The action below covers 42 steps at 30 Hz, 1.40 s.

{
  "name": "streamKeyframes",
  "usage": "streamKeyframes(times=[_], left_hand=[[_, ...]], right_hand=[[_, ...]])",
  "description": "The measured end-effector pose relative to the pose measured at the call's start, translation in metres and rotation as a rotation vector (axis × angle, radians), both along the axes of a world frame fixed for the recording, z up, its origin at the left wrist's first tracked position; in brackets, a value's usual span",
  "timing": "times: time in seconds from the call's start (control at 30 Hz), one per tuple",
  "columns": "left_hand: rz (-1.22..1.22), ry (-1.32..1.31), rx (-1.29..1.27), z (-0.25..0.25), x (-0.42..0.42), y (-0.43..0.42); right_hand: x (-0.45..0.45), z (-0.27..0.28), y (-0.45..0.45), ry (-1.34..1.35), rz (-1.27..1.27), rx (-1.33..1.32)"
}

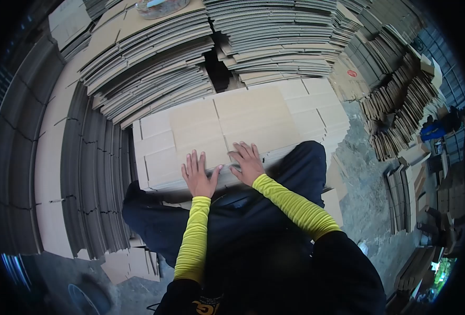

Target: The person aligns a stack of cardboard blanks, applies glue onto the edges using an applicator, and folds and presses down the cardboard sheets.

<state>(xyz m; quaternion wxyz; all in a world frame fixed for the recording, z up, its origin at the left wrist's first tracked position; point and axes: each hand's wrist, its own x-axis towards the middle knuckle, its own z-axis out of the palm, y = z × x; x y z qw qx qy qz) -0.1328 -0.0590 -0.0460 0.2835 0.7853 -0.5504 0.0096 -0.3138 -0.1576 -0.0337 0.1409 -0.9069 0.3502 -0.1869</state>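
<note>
A flat sheet of cardboard point(259, 115), slotted at its edges, tops a stack of cardboard sheets point(327, 113) in front of my knees. My left hand point(198, 176) lies on the near edge of the sheet, fingers spread and pointing away from me. Just to its right, my right hand point(247, 161) rests on the same edge with its fingers apart. Both palms face down, and neither hand grips anything. Yellow sleeves cover both forearms.
Tall piles of cardboard point(274, 37) rise beyond the stack, with a clear plastic container point(161, 8) on one. Upright cardboard bundles point(93, 173) stand at left. More cardboard bundles point(400, 89) lie at right on the concrete floor point(366, 184). A round bin point(88, 296) sits at lower left.
</note>
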Motion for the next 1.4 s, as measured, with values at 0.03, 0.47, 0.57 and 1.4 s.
streamKeyframes(times=[0.03, 0.47, 0.57, 1.4], left_hand=[[0.018, -0.023, -0.004, -0.001, 0.0, 0.0], [0.069, -0.135, 0.0, -0.009, -0.009, -0.002], [0.078, -0.154, 0.001, -0.009, -0.01, -0.002], [0.07, -0.075, 0.019, -0.004, -0.006, 0.006]], right_hand=[[-0.001, 0.0, 0.0, 0.007, -0.004, 0.002], [0.007, -0.001, 0.011, -0.028, -0.05, 0.024], [0.007, -0.001, 0.012, -0.03, -0.046, 0.014], [-0.004, -0.007, 0.014, 0.071, -0.013, -0.117]])
